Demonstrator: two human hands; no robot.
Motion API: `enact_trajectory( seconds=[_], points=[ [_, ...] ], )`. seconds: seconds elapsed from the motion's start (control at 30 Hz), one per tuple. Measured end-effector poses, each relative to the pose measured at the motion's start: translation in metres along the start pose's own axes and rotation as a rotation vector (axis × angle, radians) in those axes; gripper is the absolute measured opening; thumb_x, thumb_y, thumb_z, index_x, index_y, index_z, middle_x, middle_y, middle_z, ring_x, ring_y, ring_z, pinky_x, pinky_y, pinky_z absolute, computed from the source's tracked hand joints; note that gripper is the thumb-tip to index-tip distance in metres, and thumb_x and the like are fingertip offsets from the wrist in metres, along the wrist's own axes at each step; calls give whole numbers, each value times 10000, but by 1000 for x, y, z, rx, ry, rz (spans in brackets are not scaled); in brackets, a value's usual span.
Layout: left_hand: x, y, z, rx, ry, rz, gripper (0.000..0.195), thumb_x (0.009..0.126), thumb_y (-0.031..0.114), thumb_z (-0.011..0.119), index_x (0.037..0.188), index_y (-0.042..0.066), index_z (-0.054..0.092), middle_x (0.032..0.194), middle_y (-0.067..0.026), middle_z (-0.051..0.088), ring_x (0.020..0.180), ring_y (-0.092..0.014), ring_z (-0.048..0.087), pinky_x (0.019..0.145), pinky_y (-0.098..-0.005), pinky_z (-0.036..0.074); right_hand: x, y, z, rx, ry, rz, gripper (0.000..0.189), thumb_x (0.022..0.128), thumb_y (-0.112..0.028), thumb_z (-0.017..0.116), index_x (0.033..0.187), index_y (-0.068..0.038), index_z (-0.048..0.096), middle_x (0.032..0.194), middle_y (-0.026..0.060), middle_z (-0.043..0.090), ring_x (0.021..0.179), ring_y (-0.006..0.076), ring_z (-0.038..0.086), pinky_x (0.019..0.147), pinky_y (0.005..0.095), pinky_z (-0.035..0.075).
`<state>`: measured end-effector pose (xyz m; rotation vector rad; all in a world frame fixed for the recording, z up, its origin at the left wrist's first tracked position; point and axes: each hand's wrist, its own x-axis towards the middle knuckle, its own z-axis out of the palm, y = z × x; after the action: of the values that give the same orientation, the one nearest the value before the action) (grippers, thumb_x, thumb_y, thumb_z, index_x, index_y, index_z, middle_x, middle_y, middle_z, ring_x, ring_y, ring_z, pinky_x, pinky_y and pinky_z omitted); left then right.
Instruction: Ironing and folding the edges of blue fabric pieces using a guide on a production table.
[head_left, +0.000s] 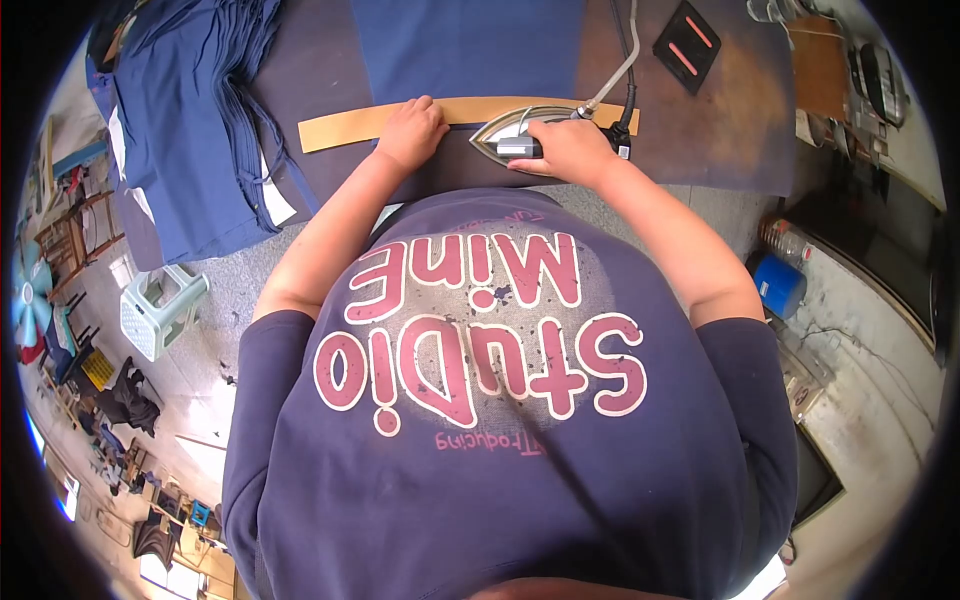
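A steam iron (491, 133) with a grey handle is held in my right hand (574, 152). Its tip points left, and its body covers part of a long tan strip (337, 133), perhaps cardboard. My left hand (412, 133) has its fingers bent over the strip's near edge, left of the iron's tip. Blue fabric (472, 52) lies flat beyond the strip, and a narrow dark blue edge shows on the near side between hand and iron. What lies beneath my left fingers is hidden. All of this rests on a padded ironing table (319, 67).
Stacked blue garment pieces (176, 150) hang over the table's left edge. A black iron rest (687, 47) with two reddish bars lies at the far right. The iron's hose (619, 71) and cable run away from me. A pale plastic stool (161, 307) stands on the floor.
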<state>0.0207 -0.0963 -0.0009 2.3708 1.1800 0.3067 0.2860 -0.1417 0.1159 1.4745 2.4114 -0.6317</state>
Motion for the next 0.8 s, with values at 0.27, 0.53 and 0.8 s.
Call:
enact_trajectory(
  seconds=[0.27,0.53,0.8],
  points=[
    [-18,-41,-28,-16,-96,21,154,834,183,668,869,51,598,951,-104,571,960,-298,573,848,-411,466,36,-44,-5,-3,-27,-9,657,846,-672,537,901,-22,617,759,143,687,747,314,687,684,419,549],
    [-45,-79,-52,65,-122,49,158,856,185,638,864,34,589,955,-109,571,953,-301,581,842,-409,475,63,-75,-2,23,40,-62,609,853,-646,549,899,-42,610,746,152,681,737,328,682,670,430,551],
    [-41,-100,-51,-59,-157,-54,132,847,142,649,887,27,597,930,-142,587,898,-340,611,790,-429,496,93,-111,-9,41,26,-69,611,829,-627,595,934,-26,633,789,158,694,753,323,690,682,424,549]
  ],
)
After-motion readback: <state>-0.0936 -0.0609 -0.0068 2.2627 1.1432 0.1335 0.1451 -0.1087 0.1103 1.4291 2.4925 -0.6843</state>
